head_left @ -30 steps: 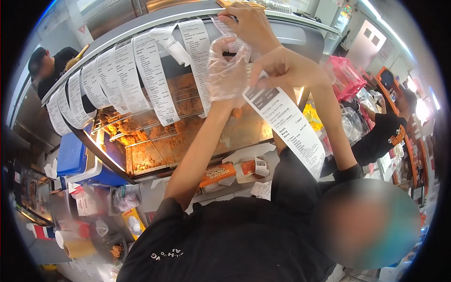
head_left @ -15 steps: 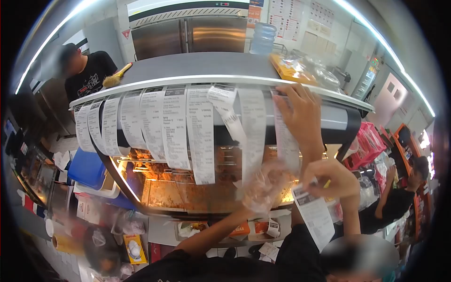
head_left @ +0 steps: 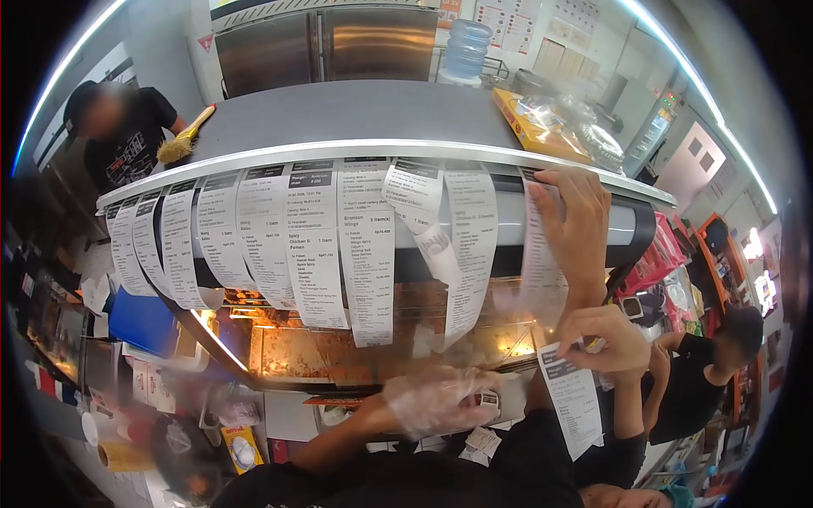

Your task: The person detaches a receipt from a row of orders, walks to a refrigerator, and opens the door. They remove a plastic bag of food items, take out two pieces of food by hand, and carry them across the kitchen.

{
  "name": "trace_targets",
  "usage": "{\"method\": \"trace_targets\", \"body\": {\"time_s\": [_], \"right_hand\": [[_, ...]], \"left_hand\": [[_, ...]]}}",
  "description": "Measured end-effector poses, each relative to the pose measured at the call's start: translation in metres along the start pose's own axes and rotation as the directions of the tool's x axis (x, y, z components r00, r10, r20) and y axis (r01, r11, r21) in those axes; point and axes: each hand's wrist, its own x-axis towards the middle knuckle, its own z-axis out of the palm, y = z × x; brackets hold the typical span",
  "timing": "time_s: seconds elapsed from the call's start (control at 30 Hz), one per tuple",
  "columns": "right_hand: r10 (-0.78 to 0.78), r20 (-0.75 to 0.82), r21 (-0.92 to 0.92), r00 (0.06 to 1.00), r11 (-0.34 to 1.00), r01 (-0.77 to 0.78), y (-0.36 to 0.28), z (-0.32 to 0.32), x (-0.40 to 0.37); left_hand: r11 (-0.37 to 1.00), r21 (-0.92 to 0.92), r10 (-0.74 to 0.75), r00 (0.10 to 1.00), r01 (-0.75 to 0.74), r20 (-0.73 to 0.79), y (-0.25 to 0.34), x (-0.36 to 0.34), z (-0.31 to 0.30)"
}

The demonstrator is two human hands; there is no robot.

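My right hand (head_left: 577, 212) is raised to the metal rail, fingers closed at the top of a long printed receipt (head_left: 542, 254) that hangs down blurred. Lower down, my left hand (head_left: 440, 402) wears a clear plastic glove and points to the right. Motion smears its fingers, so I cannot tell what they hold. Just below my right hand, another person's hand (head_left: 605, 339) pinches a separate receipt (head_left: 572, 406). A row of receipts hangs from the rail (head_left: 381, 151) to the left, among them a long one (head_left: 470, 245) and a curled one (head_left: 432, 245).
A lit glass display case (head_left: 296, 351) lies behind the receipts. On the grey counter top (head_left: 339, 114) are a brush (head_left: 182, 144) and a yellow box (head_left: 538, 127). One person (head_left: 127, 135) stands at the far left, another (head_left: 703, 381) at the right. A blue bin (head_left: 140, 317) sits lower left.
My gloved left hand has dropped from in front of the display case, down and to the left. My right hand stays at the receipt's top. The view has shifted slightly.
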Motion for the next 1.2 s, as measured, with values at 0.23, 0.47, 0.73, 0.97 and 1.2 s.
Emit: {"method": "trace_targets", "body": {"time_s": [0.23,0.47,0.73,0.97,1.2], "right_hand": [[-0.549,-0.694,-0.68,0.466,0.712,-0.173,0.004,0.001,0.155],[-0.551,-0.607,-0.693,0.573,0.719,-0.044,-0.002,0.008,0.165],[-0.482,-0.634,-0.673,0.605,0.729,-0.125,0.001,0.01,0.151],[-0.533,-0.656,-0.696,0.535,0.701,-0.155,-0.016,0.042,0.161],[-0.595,-0.707,-0.678,0.383,0.725,-0.125,-0.024,0.071,0.158]], "left_hand": [[0.985,-0.022,0.173,0.98,-0.171,0.097,0.017,-0.055,-0.041],[0.935,-0.151,0.336,0.939,-0.321,0.08,0.032,-0.063,-0.054],[0.895,0.27,0.429,0.851,-0.354,-0.305,0.061,-0.064,-0.09],[0.848,0.5,0.445,0.747,-0.175,-0.494,0.084,-0.071,-0.11],[0.769,0.62,0.572,0.603,-0.157,-0.556,0.074,-0.063,-0.101]]}}
